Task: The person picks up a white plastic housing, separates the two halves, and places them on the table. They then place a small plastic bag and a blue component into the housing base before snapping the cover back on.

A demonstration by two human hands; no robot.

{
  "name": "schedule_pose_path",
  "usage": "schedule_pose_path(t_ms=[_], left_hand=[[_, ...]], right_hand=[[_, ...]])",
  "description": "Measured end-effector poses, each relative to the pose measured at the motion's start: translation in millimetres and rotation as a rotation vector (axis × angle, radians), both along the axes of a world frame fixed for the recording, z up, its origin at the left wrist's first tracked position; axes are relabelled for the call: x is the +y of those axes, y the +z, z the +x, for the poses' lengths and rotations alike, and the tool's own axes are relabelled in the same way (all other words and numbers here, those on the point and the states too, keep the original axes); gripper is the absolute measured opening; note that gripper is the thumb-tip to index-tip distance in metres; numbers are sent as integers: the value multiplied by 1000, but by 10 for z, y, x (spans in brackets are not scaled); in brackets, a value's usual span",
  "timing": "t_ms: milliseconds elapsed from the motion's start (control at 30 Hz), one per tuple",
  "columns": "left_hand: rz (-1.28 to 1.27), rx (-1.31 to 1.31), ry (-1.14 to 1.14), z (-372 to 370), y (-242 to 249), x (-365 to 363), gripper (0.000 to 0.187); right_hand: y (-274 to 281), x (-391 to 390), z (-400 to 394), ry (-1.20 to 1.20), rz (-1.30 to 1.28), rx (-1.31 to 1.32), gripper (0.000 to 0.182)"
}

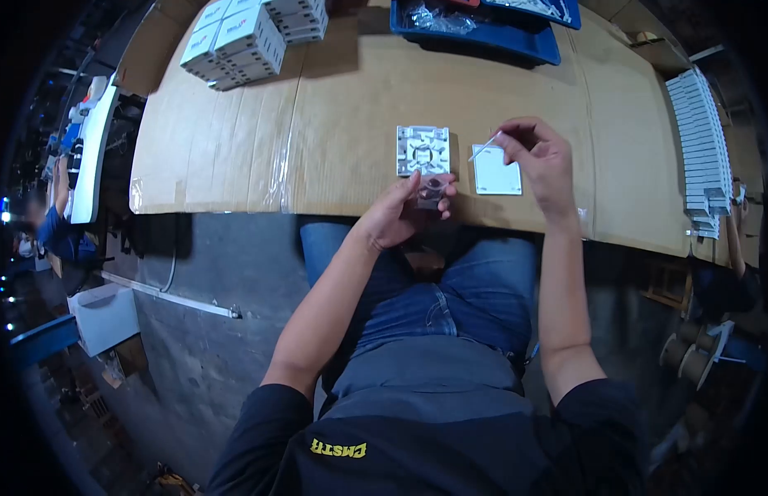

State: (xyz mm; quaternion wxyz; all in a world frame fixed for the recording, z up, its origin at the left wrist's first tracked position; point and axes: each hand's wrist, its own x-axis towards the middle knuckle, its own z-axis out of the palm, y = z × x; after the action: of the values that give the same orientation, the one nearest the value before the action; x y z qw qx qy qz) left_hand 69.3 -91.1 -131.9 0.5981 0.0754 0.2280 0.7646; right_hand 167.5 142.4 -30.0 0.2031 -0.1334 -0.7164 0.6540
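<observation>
My left hand (400, 210) is closed around a small clear plastic piece (434, 188) at the table's near edge. Just beyond it, a white square housing (423, 150) with a round centre lies face up on the cardboard. Between the finger and thumb of my right hand (539, 153) is a thin whitish piece (485, 147), held at a slant. Beneath that piece, a white square plate (498, 175) with a dark outline rests on the cardboard, to the right of the housing.
The table (342, 140) is covered with cardboard. White boxes (239, 41) are stacked at the back left. Blue bins (483, 43) with small parts stand at the back. White pieces (699, 149) form a tall stack at the right edge. Another person (57, 223) is at the far left.
</observation>
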Motion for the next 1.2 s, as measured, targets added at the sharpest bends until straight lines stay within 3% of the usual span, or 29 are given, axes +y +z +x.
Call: schedule_pose_path(t_ms=[167,300,400,533,833,933,1100,1200], left_hand=[[-20,6,-7,10,-4,23,63],[-49,65,-7,28,73,13,60],[-69,101,10,49,83,-22,57],[-64,113,10,43,40,-26,55],[-79,190,-29,40,82,0,60],[-80,229,-42,41,27,-24,62],[-90,196,-50,72,55,-52,49],[-87,181,-32,77,78,-55,51]], right_hand=[[-79,-431,138,-46,-50,4,13],[-174,-559,101,3,142,-52,12],[-240,-635,61,126,79,-138,13],[-360,-564,-7,239,-57,-57,12],[-291,-359,-154,419,-24,-199,9],[-316,-334,-180,497,-126,-245,8],[-125,-327,-131,570,213,-296,12],[-39,-343,-143,592,39,-352,10]])
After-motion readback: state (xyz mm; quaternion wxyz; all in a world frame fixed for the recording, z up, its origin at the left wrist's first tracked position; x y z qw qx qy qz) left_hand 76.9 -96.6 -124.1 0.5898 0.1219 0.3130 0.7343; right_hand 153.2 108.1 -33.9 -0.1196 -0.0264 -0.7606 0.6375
